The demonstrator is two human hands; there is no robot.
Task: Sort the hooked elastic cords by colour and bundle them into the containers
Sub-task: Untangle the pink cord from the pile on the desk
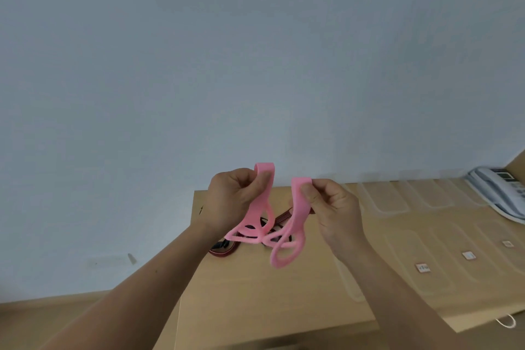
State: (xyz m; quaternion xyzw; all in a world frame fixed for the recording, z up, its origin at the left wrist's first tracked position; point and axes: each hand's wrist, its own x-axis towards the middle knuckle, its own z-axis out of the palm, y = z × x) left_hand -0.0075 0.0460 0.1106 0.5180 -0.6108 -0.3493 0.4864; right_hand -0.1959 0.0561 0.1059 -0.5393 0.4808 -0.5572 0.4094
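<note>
Pinched by the left hand (233, 199) and right hand (332, 207), the pink cord (297, 216) could be tangled where its slack loops cross.

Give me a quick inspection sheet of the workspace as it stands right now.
Surface: light wooden table.
Job's things: pink cord held up in loops above the table; dark red cord lying on the table beneath it; clear containers in a row at right, contents not discernible.
Clutter: telephone far right; small labels on the table.
Hands: left hand and right hand each pinch an upper end of the pink cord.
Cables: white loop at the near right edge, source unclear.
Surroundings: plain blue-grey wall.
</note>
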